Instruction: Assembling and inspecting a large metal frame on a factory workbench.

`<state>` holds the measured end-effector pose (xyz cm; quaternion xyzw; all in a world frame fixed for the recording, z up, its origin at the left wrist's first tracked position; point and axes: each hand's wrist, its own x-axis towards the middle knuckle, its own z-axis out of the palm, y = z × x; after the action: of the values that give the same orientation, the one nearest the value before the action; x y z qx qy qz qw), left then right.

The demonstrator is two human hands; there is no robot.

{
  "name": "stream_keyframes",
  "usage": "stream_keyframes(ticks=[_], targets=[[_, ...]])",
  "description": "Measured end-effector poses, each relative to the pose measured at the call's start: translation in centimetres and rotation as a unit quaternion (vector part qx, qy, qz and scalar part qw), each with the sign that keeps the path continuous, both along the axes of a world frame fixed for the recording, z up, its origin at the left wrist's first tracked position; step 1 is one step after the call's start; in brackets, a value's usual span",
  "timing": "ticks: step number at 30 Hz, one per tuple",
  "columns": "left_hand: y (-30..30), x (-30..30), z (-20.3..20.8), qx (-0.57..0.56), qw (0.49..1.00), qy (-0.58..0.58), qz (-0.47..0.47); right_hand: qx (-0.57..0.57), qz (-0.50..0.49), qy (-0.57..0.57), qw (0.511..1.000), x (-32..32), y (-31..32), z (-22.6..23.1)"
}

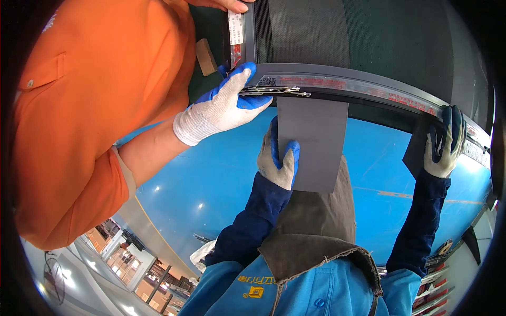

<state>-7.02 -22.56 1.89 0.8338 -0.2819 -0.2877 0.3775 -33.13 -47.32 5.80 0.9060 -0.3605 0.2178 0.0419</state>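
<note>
My left hand (279, 160), in a white glove with blue coating, grips the left edge of a flat grey panel (313, 142), thumb on its face. The panel's top meets the underside of a dark grey frame (316, 70) with a printed clear film strip. My right hand (445, 142), also gloved, has its fingers wrapped over the frame's right part. Beside it hangs a dark angular piece (416, 150), partly hidden. At the frame's left corner a co-worker's gloved hand (224, 105) holds the frame, near thin metal strips (276, 91) along its lower edge.
The co-worker in orange (100, 105) stands close on the left; their bare hand (232, 5) touches the frame's side piece. Dark mesh (311, 31) fills the frame. A small wooden block (205, 57) lies beside it. Below spreads a blue surface (211, 174).
</note>
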Motion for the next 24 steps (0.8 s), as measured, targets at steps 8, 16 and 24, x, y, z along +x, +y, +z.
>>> stream_keyframes(ticks=[8, 16, 24], targets=[[-0.7, 0.0, 0.7, -0.009, 1.0, 0.013, 0.001, -0.01, 0.024, -0.009, 1.0, -0.5, -0.4, -0.5], [-0.4, -0.1, 0.2, -0.007, 1.0, -0.012, 0.0, -0.009, 0.026, -0.006, 1.0, -0.5, -0.4, -0.6], [-0.4, -0.1, -0.6, -0.017, 0.999, -0.032, -0.006, -0.007, 0.018, 0.007, 1.0, -1.5, -0.7, -1.2]])
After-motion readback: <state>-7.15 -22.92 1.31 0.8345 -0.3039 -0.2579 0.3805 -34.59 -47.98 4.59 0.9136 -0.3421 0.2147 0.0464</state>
